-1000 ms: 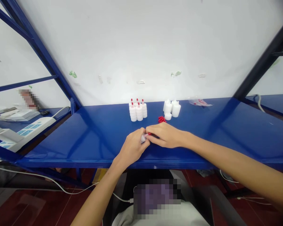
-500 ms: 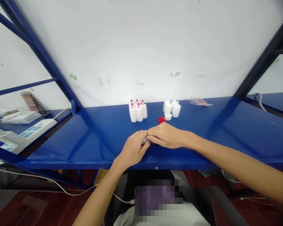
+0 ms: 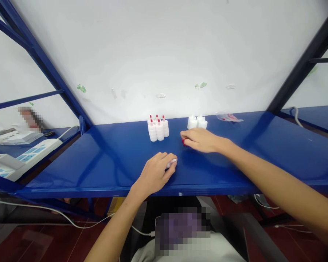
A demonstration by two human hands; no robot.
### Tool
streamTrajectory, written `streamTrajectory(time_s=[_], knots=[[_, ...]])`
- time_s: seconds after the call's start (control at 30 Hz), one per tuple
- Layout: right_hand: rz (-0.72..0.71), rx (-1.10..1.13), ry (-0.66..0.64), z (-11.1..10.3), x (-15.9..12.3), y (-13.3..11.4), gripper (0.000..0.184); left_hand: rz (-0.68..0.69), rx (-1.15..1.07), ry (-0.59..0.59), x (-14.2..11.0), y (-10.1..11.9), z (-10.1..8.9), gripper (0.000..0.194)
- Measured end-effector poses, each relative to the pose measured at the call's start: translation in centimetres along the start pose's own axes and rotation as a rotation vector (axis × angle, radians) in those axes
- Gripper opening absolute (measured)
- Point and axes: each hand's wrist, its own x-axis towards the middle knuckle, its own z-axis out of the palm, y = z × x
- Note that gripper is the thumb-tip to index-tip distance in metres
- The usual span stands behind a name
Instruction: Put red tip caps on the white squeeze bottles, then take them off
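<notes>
My left hand (image 3: pixel 157 170) is closed around a small white bottle (image 3: pixel 171 163) above the front part of the blue table; most of the bottle is hidden in the palm, and its white tip points right. Farther back, my right hand (image 3: pixel 199 139) has thumb and fingers pinched at the small pile of red caps (image 3: pixel 184 141), which it mostly covers. To the left of that pile, several white bottles with red-capped tips (image 3: pixel 159 130) stand upright in a close group. Just behind my right hand are several white bottles without red caps (image 3: pixel 197 122), partly hidden by it.
The blue table (image 3: pixel 112 163) meets a white wall at its back edge. A clear plastic bag (image 3: pixel 229 117) with red bits lies at the back right. On the left, beyond the blue frame post (image 3: pixel 83 125), lies a white power strip (image 3: pixel 34 158).
My right hand has left my left hand and moved back to the red caps. My left hand stays near the same spot, still holding the bottle, whose tip now shows.
</notes>
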Motion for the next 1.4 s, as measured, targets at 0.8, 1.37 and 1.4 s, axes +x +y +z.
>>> streamTrajectory(time_s=[0.8, 1.37, 1.4], knots=[[0.224, 0.034, -0.298, -0.4, -0.6, 2.7, 0.017, -0.005, 0.010, -0.006, 0.0, -0.1, 0.0, 0.027], [-0.351, 0.233, 0.069, 2.3, -0.3, -4.6, 0.025, -0.078, -0.191, 0.062, -0.1, -0.1, 0.1, 0.015], [-0.366, 0.241, 0.095, 2.7, -0.2, -4.7, 0.024, -0.083, -0.212, 0.066, -0.1, -0.1, 0.2, 0.016]])
